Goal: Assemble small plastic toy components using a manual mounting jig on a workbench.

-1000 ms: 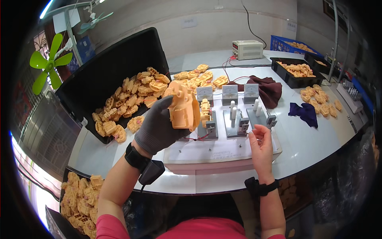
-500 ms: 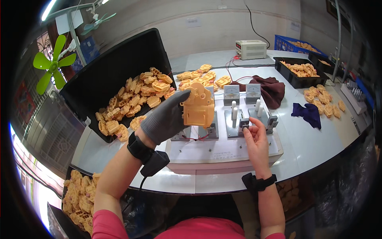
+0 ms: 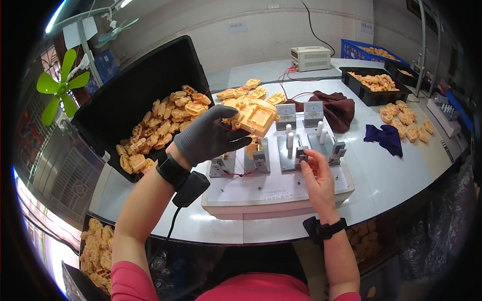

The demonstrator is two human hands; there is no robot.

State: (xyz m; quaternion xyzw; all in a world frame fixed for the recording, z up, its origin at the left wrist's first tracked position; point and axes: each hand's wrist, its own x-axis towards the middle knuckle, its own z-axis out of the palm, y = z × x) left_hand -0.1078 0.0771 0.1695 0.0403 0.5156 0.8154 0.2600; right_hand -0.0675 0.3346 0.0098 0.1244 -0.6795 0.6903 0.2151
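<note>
My left hand (image 3: 206, 133), in a grey glove, grips a yellow plastic gear housing (image 3: 253, 118) by its left end. The housing is held tilted above a white test jig (image 3: 241, 198), its rectangular opening showing. Behind the gloved fingers, another yellow part (image 3: 253, 147) shows partly in the jig's left station. My bare right hand (image 3: 319, 178) has its thumb and fingertips closed at a small grey upright block (image 3: 301, 154) on the right-hand side. White pegs (image 3: 289, 140) stand behind that block, and meters (image 3: 286, 116) stand at the jig's back.
A tipped black bin (image 3: 145, 85) full of yellow housings stands at the left. A power supply (image 3: 310, 58) with red leads sits at the back. Dark brown cloth (image 3: 336, 110), a navy cloth (image 3: 384, 140) and a black tray (image 3: 374, 88) of parts lie to the right.
My left hand has tipped the housing from upright to a flatter slant. My right hand remains at the grey block. The whole view has shifted slightly.
</note>
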